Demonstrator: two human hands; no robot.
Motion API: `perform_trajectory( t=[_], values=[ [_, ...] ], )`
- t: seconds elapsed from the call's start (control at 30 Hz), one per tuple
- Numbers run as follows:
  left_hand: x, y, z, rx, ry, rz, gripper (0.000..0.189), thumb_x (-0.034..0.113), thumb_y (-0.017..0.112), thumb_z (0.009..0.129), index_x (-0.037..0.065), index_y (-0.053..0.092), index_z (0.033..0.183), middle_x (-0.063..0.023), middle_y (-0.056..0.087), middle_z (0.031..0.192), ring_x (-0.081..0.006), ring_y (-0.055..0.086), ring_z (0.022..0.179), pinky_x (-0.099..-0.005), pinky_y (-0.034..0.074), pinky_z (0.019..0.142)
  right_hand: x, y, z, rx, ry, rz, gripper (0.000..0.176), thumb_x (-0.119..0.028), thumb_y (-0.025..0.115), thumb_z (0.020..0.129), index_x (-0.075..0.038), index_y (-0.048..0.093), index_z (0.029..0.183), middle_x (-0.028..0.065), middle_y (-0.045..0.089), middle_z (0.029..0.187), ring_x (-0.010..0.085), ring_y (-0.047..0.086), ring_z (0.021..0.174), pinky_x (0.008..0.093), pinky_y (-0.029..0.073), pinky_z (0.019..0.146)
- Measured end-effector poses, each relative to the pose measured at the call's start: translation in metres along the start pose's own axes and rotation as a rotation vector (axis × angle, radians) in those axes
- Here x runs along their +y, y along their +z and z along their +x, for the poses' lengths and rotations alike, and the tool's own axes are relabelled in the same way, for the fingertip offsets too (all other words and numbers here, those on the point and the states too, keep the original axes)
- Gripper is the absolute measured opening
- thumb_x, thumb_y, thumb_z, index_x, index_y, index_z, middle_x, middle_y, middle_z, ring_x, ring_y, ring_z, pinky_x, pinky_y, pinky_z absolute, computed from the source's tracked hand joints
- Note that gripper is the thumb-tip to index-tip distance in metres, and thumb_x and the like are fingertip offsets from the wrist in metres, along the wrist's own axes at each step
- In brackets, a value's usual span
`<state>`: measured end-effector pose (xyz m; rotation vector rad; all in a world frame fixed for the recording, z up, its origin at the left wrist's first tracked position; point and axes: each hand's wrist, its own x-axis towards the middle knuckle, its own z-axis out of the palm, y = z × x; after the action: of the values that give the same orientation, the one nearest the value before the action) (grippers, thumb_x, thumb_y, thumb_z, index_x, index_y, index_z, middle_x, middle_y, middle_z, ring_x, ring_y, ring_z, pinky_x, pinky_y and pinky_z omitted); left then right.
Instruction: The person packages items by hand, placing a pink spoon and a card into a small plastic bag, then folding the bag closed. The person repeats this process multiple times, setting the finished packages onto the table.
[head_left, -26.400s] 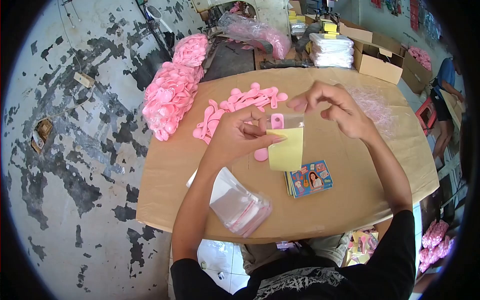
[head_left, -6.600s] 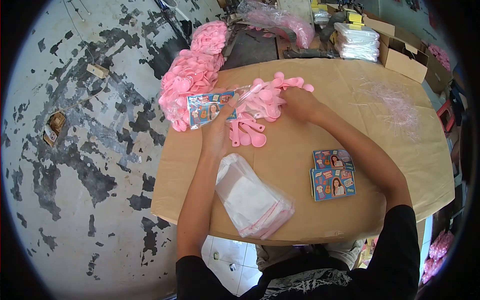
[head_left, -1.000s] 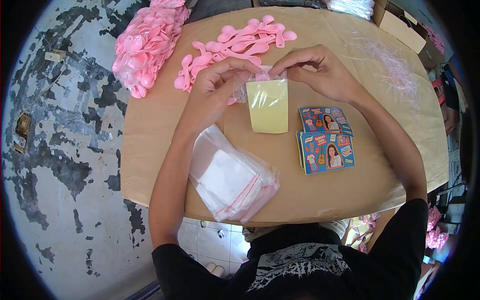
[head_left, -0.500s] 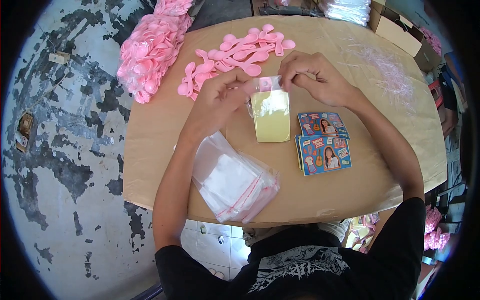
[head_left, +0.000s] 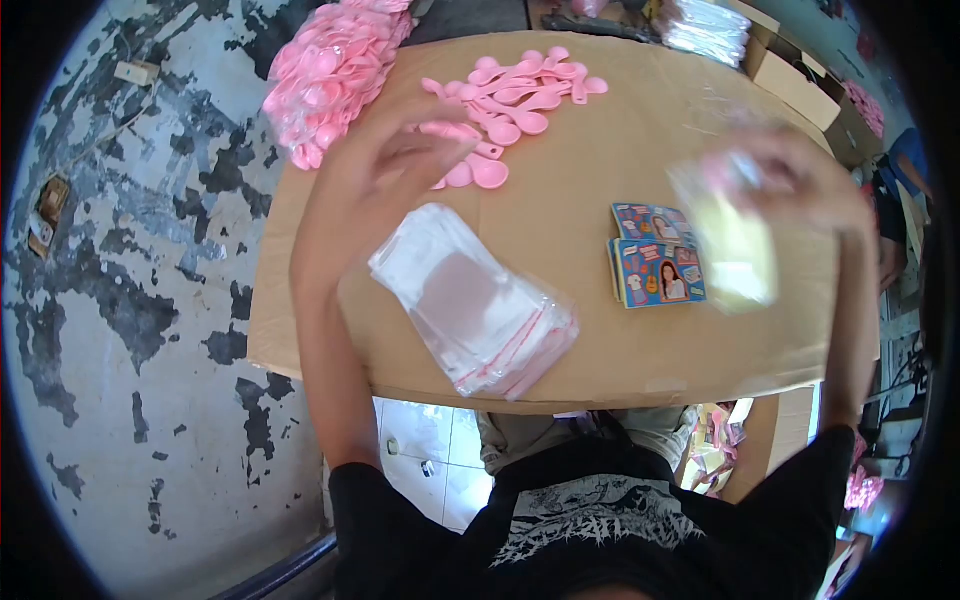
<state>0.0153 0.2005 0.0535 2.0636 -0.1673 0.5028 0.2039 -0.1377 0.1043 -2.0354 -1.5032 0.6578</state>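
My right hand (head_left: 800, 185), blurred by motion, grips the top of a clear plastic packet (head_left: 738, 250) at the table's right side. Inside the packet are a pale yellow card and something pink near the top. My left hand (head_left: 400, 160) is over the near left end of the pink plastic spoons (head_left: 520, 95), thumb and fingers apart, with pink showing between them. Clear plastic bags (head_left: 480, 310) with red-striped edges lie in a stack below it. Blue printed cards (head_left: 660, 272) sit in two overlapping piles, just left of the held packet.
A big bag of pink spoons (head_left: 335, 75) stands at the table's back left edge. Cardboard boxes (head_left: 795, 85) and a stack of wrapped plastic (head_left: 705, 30) are at the back right. Packed pieces (head_left: 712, 450) fill a box below the table's front edge.
My right hand has carried the packet from the middle to the right, past the cards. My left hand has let go of it and moved left to the spoons.
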Motion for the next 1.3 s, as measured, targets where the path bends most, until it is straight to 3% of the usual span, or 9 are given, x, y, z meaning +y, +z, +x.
perform_trajectory(
  t=[0.1, 0.3, 0.43, 0.77, 0.87, 1.03, 1.1, 1.2, 1.3],
  values=[
    [0.014, -0.01, -0.066, -0.017, -0.106, 0.299, 0.024, 0.004, 0.067, 0.081, 0.0, 0.066, 0.105, -0.0113, 0.065, 0.115, -0.0228, 0.062, 0.107, -0.0355, 0.047, 0.094, -0.031, -0.024, -0.042, -0.448, 0.442, -0.122, 0.035, -0.017, 0.076, 0.076, -0.004, 0.067, 0.107, 0.0078, 0.071, 0.095, 0.0175, 0.067, 0.093, 0.0319, 0.052, 0.081],
    [-0.011, 0.039, -0.131, 0.001, -0.062, 0.414, 0.028, 0.007, 0.071, 0.077, 0.004, 0.067, 0.105, -0.0142, 0.059, 0.125, -0.0339, 0.05, 0.125, -0.0447, 0.037, 0.106, -0.029, 0.088, 0.04, 0.236, -0.205, -0.305, 0.031, -0.031, 0.068, 0.084, -0.003, 0.068, 0.096, 0.0109, 0.068, 0.079, 0.0282, 0.065, 0.078, 0.039, 0.049, 0.075],
    [-0.012, 0.051, -0.14, 0.104, 0.02, 0.49, 0.025, 0.006, 0.071, 0.076, 0.005, 0.068, 0.102, -0.0128, 0.061, 0.122, -0.0341, 0.05, 0.124, -0.0484, 0.036, 0.107, -0.046, 0.138, 0.11, -0.088, -0.09, -0.374, 0.029, -0.032, 0.067, 0.085, -0.003, 0.067, 0.09, 0.0111, 0.067, 0.081, 0.0297, 0.062, 0.077, 0.0381, 0.048, 0.075],
    [-0.01, 0.059, -0.146, 0.128, 0.102, 0.39, 0.021, -0.001, 0.072, 0.072, 0.003, 0.071, 0.093, -0.0094, 0.068, 0.106, -0.0302, 0.061, 0.109, -0.0438, 0.046, 0.099, -0.027, 0.121, 0.118, 0.06, -0.194, -0.121, 0.027, -0.025, 0.061, 0.091, 0.001, 0.065, 0.082, 0.0101, 0.062, 0.067, 0.0223, 0.057, 0.059, 0.0349, 0.047, 0.061],
    [-0.01, 0.053, -0.146, 0.076, 0.094, 0.424, 0.021, 0.009, 0.07, 0.079, 0.003, 0.07, 0.1, -0.0104, 0.067, 0.109, -0.0302, 0.061, 0.109, -0.0398, 0.047, 0.098, -0.022, 0.103, 0.104, 0.178, -0.257, 0.067, 0.025, -0.022, 0.057, 0.094, 0.001, 0.066, 0.086, 0.0063, 0.061, 0.065, 0.0153, 0.051, 0.055, 0.0325, 0.044, 0.057],
    [0.024, 0.087, -0.098, 0.085, -0.084, -0.37, 0.052, 0.037, 0.04, 0.101, -0.006, 0.049, 0.128, -0.0185, 0.06, 0.121, -0.0287, 0.061, 0.109, -0.0344, 0.048, 0.092, -0.054, 0.088, 0.074, 0.136, -0.257, 0.188, 0.026, -0.022, 0.053, 0.098, -0.001, 0.068, 0.096, 0.0016, 0.063, 0.07, 0.0061, 0.054, 0.064, 0.0256, 0.043, 0.058],
    [0.034, 0.097, -0.071, 0.098, -0.361, -0.729, 0.051, 0.034, 0.037, 0.103, -0.007, 0.044, 0.132, -0.0198, 0.058, 0.122, -0.0281, 0.062, 0.108, -0.0359, 0.05, 0.091, -0.051, 0.088, 0.063, 0.104, -0.271, 0.189, 0.026, -0.024, 0.055, 0.097, -0.001, 0.068, 0.099, 0.0032, 0.065, 0.074, 0.0078, 0.056, 0.066, 0.0257, 0.044, 0.06],
    [0.033, 0.088, -0.028, 0.146, -0.242, -1.056, 0.043, 0.024, 0.041, 0.102, -0.005, 0.041, 0.135, -0.0197, 0.058, 0.124, -0.0274, 0.062, 0.108, -0.0378, 0.051, 0.092, -0.024, 0.062, 0.049, 0.134, -0.121, -0.018, 0.026, -0.025, 0.059, 0.094, -0.002, 0.066, 0.104, 0.0043, 0.067, 0.08, 0.01, 0.057, 0.069, 0.0265, 0.045, 0.063],
    [0.022, 0.078, 0.001, 0.146, -0.247, -0.878, 0.043, 0.016, 0.048, 0.099, -0.005, 0.039, 0.135, -0.0192, 0.058, 0.124, -0.027, 0.062, 0.108, -0.0402, 0.052, 0.095, 0.04, 0.05, 0.025, 0.106, -0.051, -0.189, 0.03, -0.026, 0.064, 0.091, -0.001, 0.065, 0.109, 0.0033, 0.067, 0.081, 0.0117, 0.058, 0.071, 0.0275, 0.046, 0.065]
  ],
)
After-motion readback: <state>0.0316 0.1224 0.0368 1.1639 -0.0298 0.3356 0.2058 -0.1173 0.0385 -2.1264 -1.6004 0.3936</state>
